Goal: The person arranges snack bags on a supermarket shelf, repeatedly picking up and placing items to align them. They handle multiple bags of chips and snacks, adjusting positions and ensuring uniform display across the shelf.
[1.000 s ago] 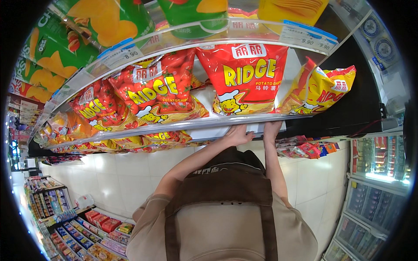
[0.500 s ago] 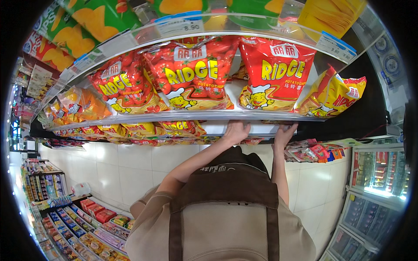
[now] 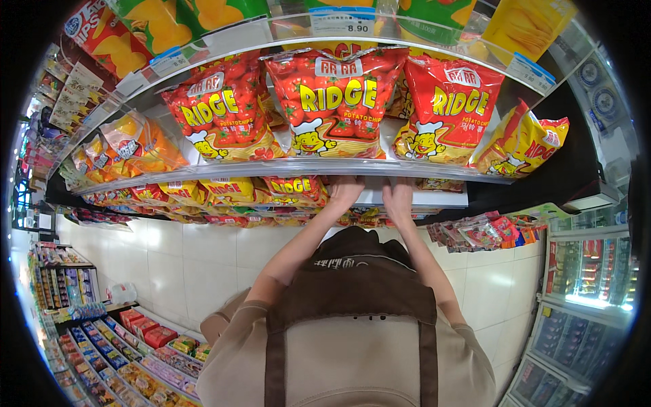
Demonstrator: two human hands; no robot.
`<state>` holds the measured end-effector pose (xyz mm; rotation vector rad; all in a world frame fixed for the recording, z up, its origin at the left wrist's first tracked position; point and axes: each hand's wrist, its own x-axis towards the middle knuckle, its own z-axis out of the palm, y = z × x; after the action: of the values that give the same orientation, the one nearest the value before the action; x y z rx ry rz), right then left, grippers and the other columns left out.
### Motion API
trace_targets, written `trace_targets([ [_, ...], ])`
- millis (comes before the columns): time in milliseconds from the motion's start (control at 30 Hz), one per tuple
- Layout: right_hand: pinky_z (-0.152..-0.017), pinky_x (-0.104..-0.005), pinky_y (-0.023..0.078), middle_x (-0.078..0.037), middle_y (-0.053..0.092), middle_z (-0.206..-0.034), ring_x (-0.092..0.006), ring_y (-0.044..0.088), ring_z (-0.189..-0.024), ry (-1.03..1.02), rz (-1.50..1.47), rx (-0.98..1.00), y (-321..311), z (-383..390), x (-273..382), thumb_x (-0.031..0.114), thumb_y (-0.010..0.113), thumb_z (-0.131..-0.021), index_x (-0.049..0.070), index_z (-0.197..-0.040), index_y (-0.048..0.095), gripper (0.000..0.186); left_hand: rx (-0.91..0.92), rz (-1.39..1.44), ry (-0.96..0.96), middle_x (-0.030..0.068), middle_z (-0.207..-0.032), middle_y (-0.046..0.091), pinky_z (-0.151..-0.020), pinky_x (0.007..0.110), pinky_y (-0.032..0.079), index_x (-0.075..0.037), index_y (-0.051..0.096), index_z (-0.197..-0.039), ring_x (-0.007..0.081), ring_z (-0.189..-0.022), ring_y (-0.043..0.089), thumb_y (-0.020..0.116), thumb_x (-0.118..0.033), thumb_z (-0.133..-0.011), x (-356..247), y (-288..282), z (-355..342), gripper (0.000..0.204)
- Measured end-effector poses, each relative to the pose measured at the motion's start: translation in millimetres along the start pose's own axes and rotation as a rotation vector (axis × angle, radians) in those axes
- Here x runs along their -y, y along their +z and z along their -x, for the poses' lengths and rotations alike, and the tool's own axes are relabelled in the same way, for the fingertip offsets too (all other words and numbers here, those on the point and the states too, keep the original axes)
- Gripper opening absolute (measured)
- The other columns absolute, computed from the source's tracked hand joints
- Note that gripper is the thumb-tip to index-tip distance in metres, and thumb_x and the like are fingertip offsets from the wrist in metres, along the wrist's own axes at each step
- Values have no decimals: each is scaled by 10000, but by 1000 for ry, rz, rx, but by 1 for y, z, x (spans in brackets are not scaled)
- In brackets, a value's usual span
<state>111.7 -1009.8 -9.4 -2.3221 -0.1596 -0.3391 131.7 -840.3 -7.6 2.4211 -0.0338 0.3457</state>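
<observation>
My left hand reaches up under the clear front lip of a shelf, beside bagged chips on the lower shelf; its fingertips are hidden. My right hand is just right of it at a white board, thumb and partly visible fingers stretched apart. Above both hands stand red tomato-printed chip bags, a plain red bag and a tilted yellow bag; orange bags lie at the left.
Green packets stand on a higher shelf. Hanging pink packets are at lower right, beside glass-fronted coolers. Low snack racks line the lower left; a tiled floor runs behind my body.
The shelf and bags have shifted rightward and slightly up in view. Both hands have moved left along the shelf underside, and my right hand is now closer to my left.
</observation>
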Motion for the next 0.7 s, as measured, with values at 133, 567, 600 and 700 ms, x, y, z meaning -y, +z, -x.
trace_targets([
  [133, -954, -506, 423, -262, 621, -1109, -446, 558, -1074, 30, 62, 141, 17, -32, 1, 187, 613, -812, -37, -1108, 616, 371, 80, 9, -35, 241, -934, 670, -778, 520, 501, 0, 665, -990, 429, -862, 640, 602, -301, -843, 7, 5, -1, 340],
  [567, -1003, -549, 356, -288, 541, -1248, -460, 466, -1167, 17, 158, -76, -9, -16, -12, 252, 573, -863, -2, -1167, 603, 397, -9, 45, -7, 302, -1194, 524, -875, 569, 422, 20, 489, -1225, 476, -1062, 535, 650, -370, -867, -9, -9, 23, 554],
  [600, -995, -547, 365, -285, 561, -1214, -459, 488, -1138, -3, 209, -91, -8, -15, -12, 252, 571, -868, -3, -1160, 605, 389, -15, 53, 0, 304, -1213, 515, -884, 566, 421, 20, 489, -1230, 478, -1076, 528, 643, -384, -872, -7, -7, 21, 562],
  [700, -958, -539, 399, -269, 618, -1098, -456, 551, -1034, -9, 254, -73, -5, -12, -12, 251, 571, -881, -4, -1138, 611, 365, 22, 84, -45, 309, -1241, 505, -911, 561, 413, 23, 486, -1247, 481, -1106, 515, 623, -424, -882, -4, -5, 18, 593],
])
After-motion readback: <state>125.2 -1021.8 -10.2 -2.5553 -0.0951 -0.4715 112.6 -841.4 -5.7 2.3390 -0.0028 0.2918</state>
